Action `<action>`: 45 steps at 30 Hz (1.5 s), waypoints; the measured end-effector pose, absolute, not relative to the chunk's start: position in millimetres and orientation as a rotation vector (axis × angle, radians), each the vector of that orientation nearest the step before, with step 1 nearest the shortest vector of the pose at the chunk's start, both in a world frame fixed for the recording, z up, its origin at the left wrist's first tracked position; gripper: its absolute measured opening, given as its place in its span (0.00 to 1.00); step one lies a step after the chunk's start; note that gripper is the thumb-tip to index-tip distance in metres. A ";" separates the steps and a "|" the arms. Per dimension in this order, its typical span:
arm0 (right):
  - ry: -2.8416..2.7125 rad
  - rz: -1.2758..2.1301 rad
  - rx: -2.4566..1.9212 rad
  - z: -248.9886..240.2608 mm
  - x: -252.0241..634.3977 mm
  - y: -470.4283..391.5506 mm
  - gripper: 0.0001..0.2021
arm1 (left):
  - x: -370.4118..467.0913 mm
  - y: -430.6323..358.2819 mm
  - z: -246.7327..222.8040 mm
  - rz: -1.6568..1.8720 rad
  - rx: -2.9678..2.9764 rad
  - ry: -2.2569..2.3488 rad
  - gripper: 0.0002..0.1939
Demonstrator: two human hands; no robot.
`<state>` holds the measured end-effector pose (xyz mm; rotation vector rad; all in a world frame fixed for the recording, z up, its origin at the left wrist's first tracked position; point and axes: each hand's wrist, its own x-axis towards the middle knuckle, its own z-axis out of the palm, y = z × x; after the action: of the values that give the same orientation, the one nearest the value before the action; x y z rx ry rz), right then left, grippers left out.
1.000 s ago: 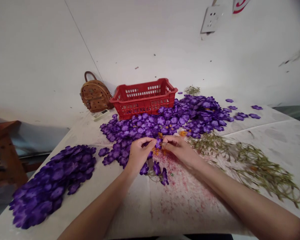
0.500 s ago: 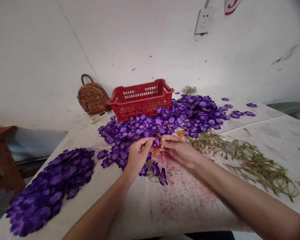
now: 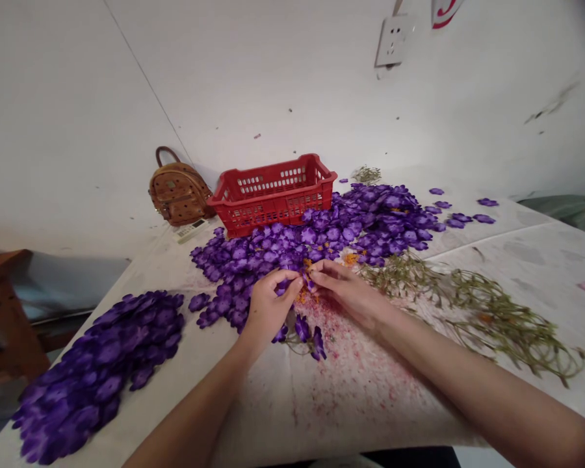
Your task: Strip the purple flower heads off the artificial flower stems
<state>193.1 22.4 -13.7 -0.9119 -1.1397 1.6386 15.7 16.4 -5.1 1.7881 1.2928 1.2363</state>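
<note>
Both hands meet over the front of a loose heap of purple artificial flower heads (image 3: 273,247). My left hand (image 3: 268,305) pinches thumb against forefinger at a small purple artificial flower (image 3: 309,284). From the other side my right hand (image 3: 346,289) closes its fingertips on the same flower; the exact grip points are partly hidden. Orange stamen pieces (image 3: 351,258) lie around the fingers. Just below the hands, a few purple blossoms on a thin green stem (image 3: 302,329) rest on the cloth.
A red plastic basket (image 3: 273,211) stands behind the heap, beside a brown backpack (image 3: 180,192) and a pale remote-like device (image 3: 191,231). A layered pile of purple petals (image 3: 102,364) lies left. Bare green stems (image 3: 497,318) spread right. Pink specks dot the tablecloth (image 3: 351,383).
The left fingertips have shifted slightly and a gap shows between thumb and forefinger. The flower between the hands has turned a little. The view has moved slightly.
</note>
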 end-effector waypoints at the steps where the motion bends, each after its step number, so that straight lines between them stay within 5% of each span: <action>1: -1.177 1.598 -0.903 -12.8 193.0 21.8 0.16 | 16.0 16.4 -4.9 1.226 1.778 1.287 0.07; 9: -1.493 1.147 -0.926 -8.6 192.7 18.7 0.13 | 17.7 14.1 -4.9 1.081 1.403 1.215 0.13; 20: -1.712 0.957 -1.007 -4.9 192.3 15.6 0.06 | 15.7 14.9 -7.2 1.054 1.406 1.202 0.11; 36: -1.195 1.416 -0.909 -19.5 186.7 17.4 0.10 | 22.2 10.7 -13.0 1.157 1.457 1.216 0.23; 45: -1.425 1.172 -0.981 -24.9 189.5 23.6 0.10 | 21.4 13.5 -11.3 1.166 1.411 1.227 0.16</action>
<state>189.5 23.6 -24.9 -0.9810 -1.4249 1.1721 21.4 13.5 -11.3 1.4108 1.2270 1.1656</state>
